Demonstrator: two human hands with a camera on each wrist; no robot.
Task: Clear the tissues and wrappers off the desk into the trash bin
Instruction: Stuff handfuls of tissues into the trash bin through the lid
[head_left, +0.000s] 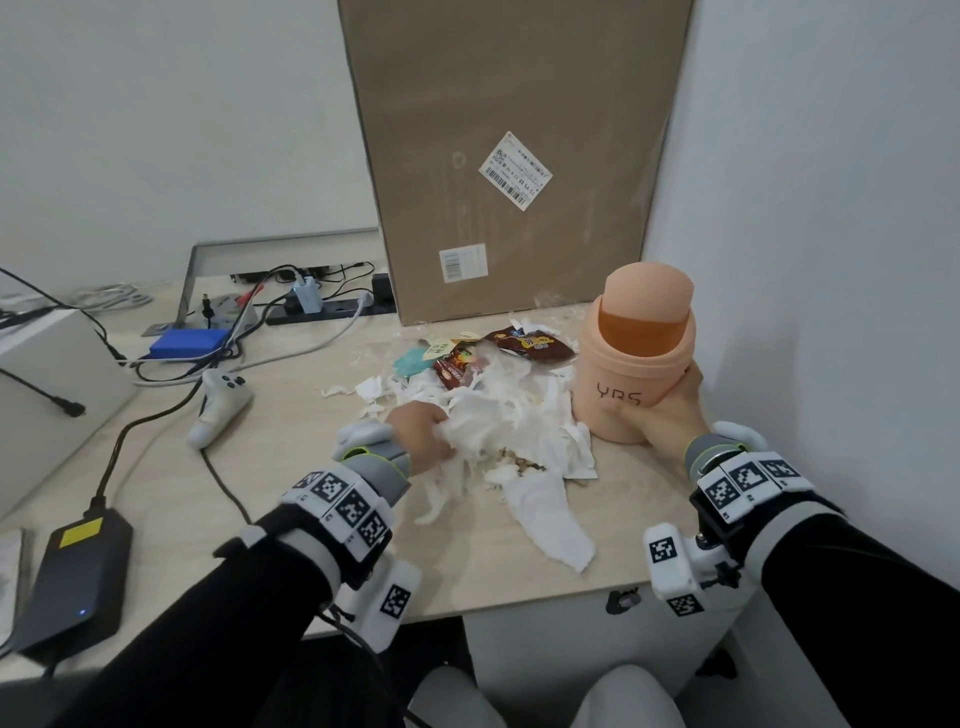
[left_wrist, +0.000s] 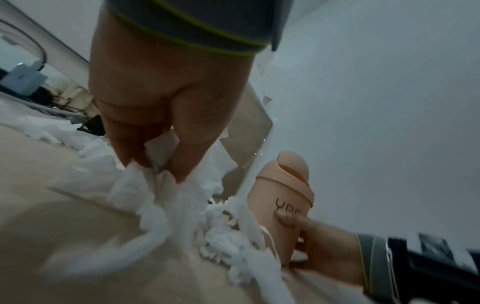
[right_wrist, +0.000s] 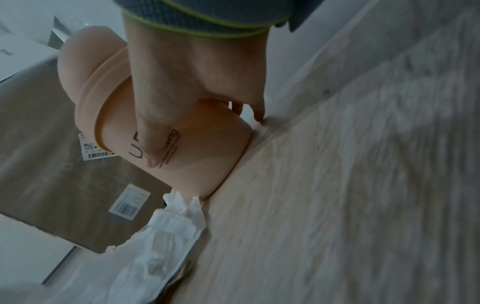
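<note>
A small peach trash bin (head_left: 631, 364) with a swing lid stands on the desk at the right, close to the wall. My right hand (head_left: 662, 413) grips its lower body, thumb across the front lettering (right_wrist: 153, 144). The bin (left_wrist: 283, 197) also shows in the left wrist view. A heap of torn white tissues (head_left: 509, 421) lies left of the bin. My left hand (head_left: 423, 434) pinches a wad of tissue (left_wrist: 155, 162) at the heap's left edge. Brown and teal snack wrappers (head_left: 530, 345) lie behind the heap.
A tall cardboard box (head_left: 514, 156) stands against the wall behind the heap. To the left lie a white controller (head_left: 221, 400), a blue box (head_left: 189, 343), a power strip with cables (head_left: 322, 306) and a dark power brick (head_left: 78, 577). The desk's front edge (head_left: 519, 605) is near.
</note>
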